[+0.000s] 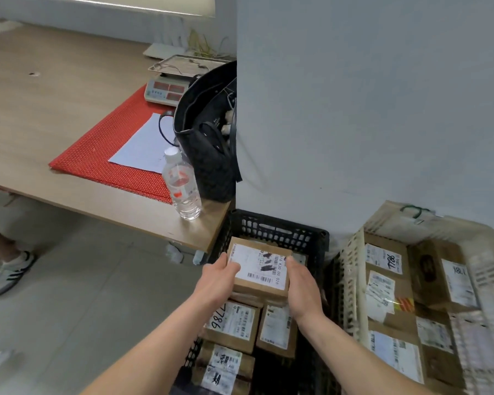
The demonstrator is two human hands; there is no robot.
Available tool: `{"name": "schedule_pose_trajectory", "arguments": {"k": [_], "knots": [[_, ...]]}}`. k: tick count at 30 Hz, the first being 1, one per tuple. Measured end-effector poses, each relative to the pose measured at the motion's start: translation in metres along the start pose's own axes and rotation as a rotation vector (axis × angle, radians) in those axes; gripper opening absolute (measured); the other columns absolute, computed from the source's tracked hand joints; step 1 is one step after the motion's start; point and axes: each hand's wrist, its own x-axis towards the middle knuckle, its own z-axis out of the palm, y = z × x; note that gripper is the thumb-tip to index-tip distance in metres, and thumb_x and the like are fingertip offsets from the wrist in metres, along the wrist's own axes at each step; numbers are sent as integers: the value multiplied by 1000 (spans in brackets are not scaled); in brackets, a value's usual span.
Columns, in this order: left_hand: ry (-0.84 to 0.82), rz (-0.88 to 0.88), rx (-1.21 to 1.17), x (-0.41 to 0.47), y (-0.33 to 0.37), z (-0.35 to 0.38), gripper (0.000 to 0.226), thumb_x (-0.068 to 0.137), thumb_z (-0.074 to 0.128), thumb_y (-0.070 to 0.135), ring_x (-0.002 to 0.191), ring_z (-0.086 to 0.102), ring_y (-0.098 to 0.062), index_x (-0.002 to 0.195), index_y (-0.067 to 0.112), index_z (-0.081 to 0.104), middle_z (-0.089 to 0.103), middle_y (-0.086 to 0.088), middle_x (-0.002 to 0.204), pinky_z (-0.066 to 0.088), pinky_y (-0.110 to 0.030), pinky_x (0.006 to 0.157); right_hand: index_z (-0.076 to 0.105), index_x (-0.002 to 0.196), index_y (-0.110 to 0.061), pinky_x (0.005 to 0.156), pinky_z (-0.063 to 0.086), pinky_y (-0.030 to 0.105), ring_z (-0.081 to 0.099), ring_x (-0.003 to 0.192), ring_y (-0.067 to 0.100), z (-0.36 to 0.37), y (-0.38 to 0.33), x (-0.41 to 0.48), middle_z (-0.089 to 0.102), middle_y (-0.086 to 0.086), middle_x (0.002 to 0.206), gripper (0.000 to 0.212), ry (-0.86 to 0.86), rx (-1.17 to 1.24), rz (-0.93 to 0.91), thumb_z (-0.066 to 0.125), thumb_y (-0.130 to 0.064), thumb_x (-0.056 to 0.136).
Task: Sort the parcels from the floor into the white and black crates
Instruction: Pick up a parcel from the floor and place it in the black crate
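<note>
The person leans over the black crate [277, 227], which stands on the floor against the wall at the end of the bench [54, 104]. Both grips are clasped on one small cardboard parcel [261, 270]. The left grip [218, 276] holds its near left corner with the thumb lying on the white label, and the right grip [303, 289] is wrapped along its right side. The parcel is held just above the labelled boxes [231, 325] already stacked in that crate (one has 7786 inked on it). Just to the right, the white crate [351, 283] is packed with bigger cartons [382, 292]. On the bench lie a red mesh mat [97, 155] with a sheet of paper [144, 143], a weighing scale [167, 88], a black tote bag [208, 155] and a water bottle [183, 186]. A bystander's sneaker [12, 273] shows at the left edge.
</note>
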Motion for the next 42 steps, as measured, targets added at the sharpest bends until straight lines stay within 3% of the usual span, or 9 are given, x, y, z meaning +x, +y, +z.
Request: {"name": "schedule_pose_trajectory", "arguments": {"k": [4, 8, 10, 19, 23, 26, 30, 35, 42], "knots": [[-31, 6, 114, 38, 6, 2, 78, 85, 36, 49, 142, 39, -28, 160, 33, 21, 26, -1, 165, 35, -45, 113, 70, 110, -32, 102, 48, 43, 66, 102, 11, 20, 4, 34, 73, -11, 104, 55, 35, 11, 51, 39, -73, 92], [-73, 29, 135, 75, 3, 6, 74, 76, 35, 53, 120, 55, -23, 148, 38, 37, 50, -1, 146, 44, -44, 105, 70, 114, -34, 101, 50, 41, 68, 101, 10, 36, 6, 63, 76, -12, 102, 47, 39, 77, 107, 43, -68, 98], [-84, 9, 99, 89, 1, 7, 67, 76, 37, 51, 112, 59, -20, 141, 39, 45, 56, 1, 136, 48, -47, 102, 70, 117, -35, 103, 49, 42, 68, 105, 12, 44, 5, 74, 76, -11, 108, 61, 28, 79, 112, 42, -79, 86], [-153, 23, 47, 131, -13, 10, 57, 76, 45, 55, 114, 59, -16, 130, 40, 57, 57, 3, 133, 47, -45, 106, 70, 123, -37, 105, 50, 45, 66, 116, 17, 70, 7, 106, 73, -6, 122, 81, -29, 173, 115, 50, -93, 68], [-140, 58, 52, 130, -15, 18, 58, 77, 49, 46, 123, 54, -20, 134, 37, 55, 44, -1, 145, 43, -43, 110, 69, 124, -37, 105, 48, 42, 65, 117, 15, 73, 8, 106, 73, -9, 121, 77, -12, 179, 114, 52, -88, 70], [-88, 124, 136, 123, -11, 24, 49, 91, 56, 28, 130, 49, -21, 140, 27, 52, 25, -3, 156, 33, -23, 108, 66, 130, -37, 112, 43, 46, 62, 122, 15, 75, 13, 107, 70, -10, 127, 92, 8, 152, 110, 50, -98, 62], [-35, 215, 202, 121, -19, 29, 57, 94, 59, 22, 135, 45, -16, 148, 28, 44, 10, 3, 163, 27, -13, 101, 64, 134, -36, 114, 41, 46, 59, 125, 14, 74, 14, 109, 67, -11, 132, 91, -20, 114, 96, 48, -95, 66], [-50, 209, 222, 118, -20, 28, 64, 96, 58, 19, 141, 39, -17, 155, 27, 33, -5, 7, 167, 27, -13, 101, 61, 138, -36, 116, 39, 47, 54, 131, 15, 69, 17, 108, 62, -10, 139, 90, -117, 55, 95, 52, -90, 67], [-13, 215, 231, 114, -19, 24, 66, 92, 59, 15, 130, 50, -12, 153, 24, 37, 2, 15, 166, 45, -26, 107, 54, 146, -37, 117, 37, 47, 48, 138, 16, 67, 15, 101, 54, -11, 148, 98, -143, 32, 96, 55, -94, 66]]}}
